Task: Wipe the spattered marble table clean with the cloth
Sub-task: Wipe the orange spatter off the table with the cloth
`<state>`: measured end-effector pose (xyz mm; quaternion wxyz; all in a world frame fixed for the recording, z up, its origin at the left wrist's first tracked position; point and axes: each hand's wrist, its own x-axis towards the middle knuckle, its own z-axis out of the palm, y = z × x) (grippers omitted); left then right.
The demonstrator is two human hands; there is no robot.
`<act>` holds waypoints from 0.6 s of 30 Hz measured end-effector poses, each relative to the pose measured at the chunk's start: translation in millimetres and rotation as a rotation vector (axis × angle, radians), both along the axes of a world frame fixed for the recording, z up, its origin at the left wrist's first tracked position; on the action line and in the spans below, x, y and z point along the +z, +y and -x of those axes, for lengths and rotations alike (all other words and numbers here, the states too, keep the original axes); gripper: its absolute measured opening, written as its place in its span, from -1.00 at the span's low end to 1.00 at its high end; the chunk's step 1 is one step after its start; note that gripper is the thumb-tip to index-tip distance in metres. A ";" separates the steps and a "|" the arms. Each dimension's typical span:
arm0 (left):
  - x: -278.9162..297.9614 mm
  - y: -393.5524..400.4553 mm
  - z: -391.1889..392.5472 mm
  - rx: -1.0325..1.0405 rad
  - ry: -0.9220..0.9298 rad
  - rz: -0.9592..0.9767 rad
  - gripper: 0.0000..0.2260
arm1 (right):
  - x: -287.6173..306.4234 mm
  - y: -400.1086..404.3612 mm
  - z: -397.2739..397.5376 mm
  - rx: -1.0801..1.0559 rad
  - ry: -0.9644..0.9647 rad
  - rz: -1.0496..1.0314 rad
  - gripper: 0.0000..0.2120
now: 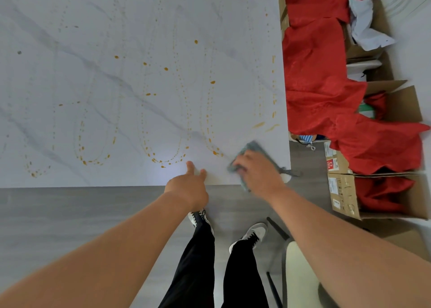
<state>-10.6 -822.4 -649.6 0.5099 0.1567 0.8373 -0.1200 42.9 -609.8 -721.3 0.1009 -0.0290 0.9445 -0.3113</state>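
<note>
The right hand (257, 171) grips a grey-blue cloth (253, 150) pressed on the white marble surface (116, 51) near its front right corner, beside orange spatter trails (163, 121). The left hand (189, 184) rests on the front edge, fingers extended. Cardboard boxes (345, 191) carry labels too small to read.
</note>
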 end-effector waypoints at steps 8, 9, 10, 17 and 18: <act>-1.0 -4.6 6.1 -0.005 -0.114 0.025 -0.22 | -5.0 14.9 10.1 -0.537 0.063 -0.138 -0.60; -1.3 -3.1 6.8 -0.001 -0.122 0.031 -0.22 | -6.5 -4.5 1.1 -0.337 0.086 -0.134 -0.59; -1.4 -1.8 7.0 0.001 -0.128 0.036 -0.22 | -5.7 -22.2 -6.5 -0.144 0.065 -0.080 -0.61; -0.7 -3.5 11.7 0.015 -0.177 0.045 -0.22 | 1.1 8.8 53.4 -0.609 -0.079 0.035 -0.94; -0.9 -4.4 12.0 0.015 -0.181 0.049 -0.22 | 0.6 7.1 56.5 -0.699 -0.058 0.026 -0.94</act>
